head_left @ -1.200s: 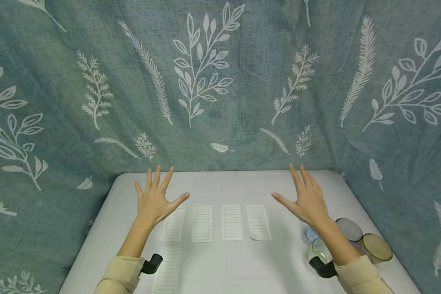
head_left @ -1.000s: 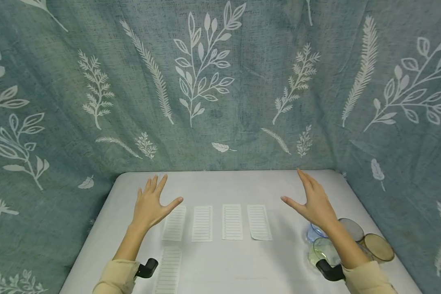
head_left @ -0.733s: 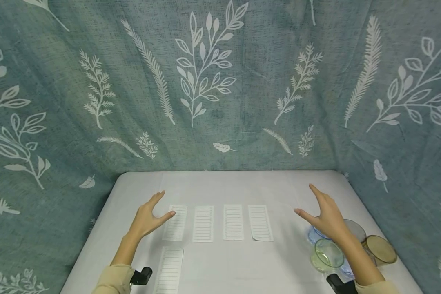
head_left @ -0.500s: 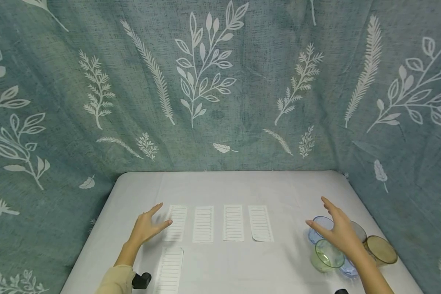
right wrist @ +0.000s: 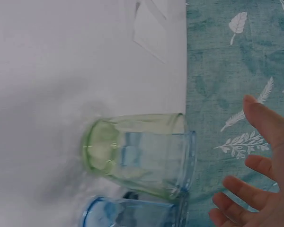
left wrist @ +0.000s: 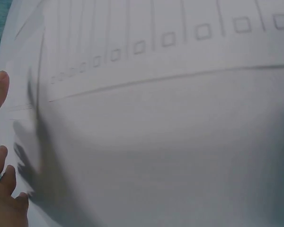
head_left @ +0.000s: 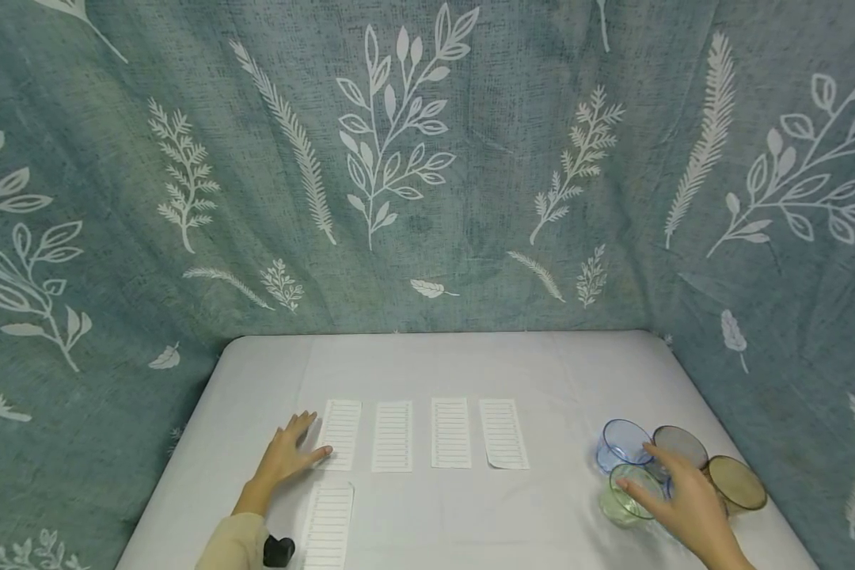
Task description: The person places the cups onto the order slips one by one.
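Observation:
My right hand [head_left: 691, 507] hovers over a group of drinking glasses at the table's right, fingers parted. Below its thumb stands a green glass [head_left: 618, 511]. Behind that is a blue glass [head_left: 616, 457]; a grey glass [head_left: 682, 440] and an amber glass [head_left: 742, 484] stand farther right. Another blue glass is mostly hidden under the hand. In the right wrist view the fingers are apart from the green glass's rim [right wrist: 180, 158]. My left hand [head_left: 283, 453], fingers spread, is low beside the leftmost lined paper sheet [head_left: 342, 431], its thumb over the edge; contact I cannot tell.
More lined sheets lie in a row: one [head_left: 393, 435], another [head_left: 450, 432] and a third [head_left: 503, 434] with a curled lower edge. A further sheet [head_left: 329, 522] lies nearer me. Leaf-patterned green cloth [head_left: 427, 198] walls the white table [head_left: 456, 356] behind and at both sides.
Both hands have come down from above the table's far part. The right moved right and toward me, over the glasses; the left sank beside the leftmost sheet. Glasses and sheets stayed put.

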Available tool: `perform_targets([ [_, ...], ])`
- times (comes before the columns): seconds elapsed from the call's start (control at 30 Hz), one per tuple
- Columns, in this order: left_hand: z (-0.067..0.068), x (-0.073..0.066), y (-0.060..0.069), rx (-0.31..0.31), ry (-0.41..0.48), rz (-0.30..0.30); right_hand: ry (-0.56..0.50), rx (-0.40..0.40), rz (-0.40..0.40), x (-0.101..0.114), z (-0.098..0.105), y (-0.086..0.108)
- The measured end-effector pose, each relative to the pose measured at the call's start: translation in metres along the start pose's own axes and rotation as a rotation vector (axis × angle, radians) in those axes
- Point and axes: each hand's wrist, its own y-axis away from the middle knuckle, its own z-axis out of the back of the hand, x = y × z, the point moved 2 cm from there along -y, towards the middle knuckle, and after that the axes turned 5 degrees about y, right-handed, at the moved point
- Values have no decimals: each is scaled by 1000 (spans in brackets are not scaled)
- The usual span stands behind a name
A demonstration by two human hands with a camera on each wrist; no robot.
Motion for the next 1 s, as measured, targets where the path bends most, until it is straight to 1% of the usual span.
perform_targets([
  [0.17,-8,4,6,13,-66,-25,40,-14,-50,-6,-8,19],
  [0.23,-11,5,7,4,-106,-42,49,-22,-71,-10,-12,25],
  [0.3,-12,6,7,-9,-132,-58,68,-52,-84,-13,-17,31],
  [0.37,-13,5,7,-22,-146,-72,91,-104,-93,-15,-22,36],
  [0.43,-14,6,7,-37,-154,-90,119,-144,-138,-15,-28,43],
  [0.5,-15,7,8,-51,-165,-109,143,-168,-203,-14,-33,49],
  [0.6,-16,7,9,-63,-170,-127,152,-133,-330,-12,-40,57],
  [0.7,-18,7,10,-61,-176,-134,141,-140,-393,-10,-45,61],
  [0.73,-18,7,10,-55,-178,-129,138,-151,-401,-10,-47,62],
  [0.9,-20,5,12,-45,-191,-120,117,-273,-380,-10,-54,67],
  [1.0,-20,4,12,-37,-185,-117,108,-321,-369,-12,-58,68],
])
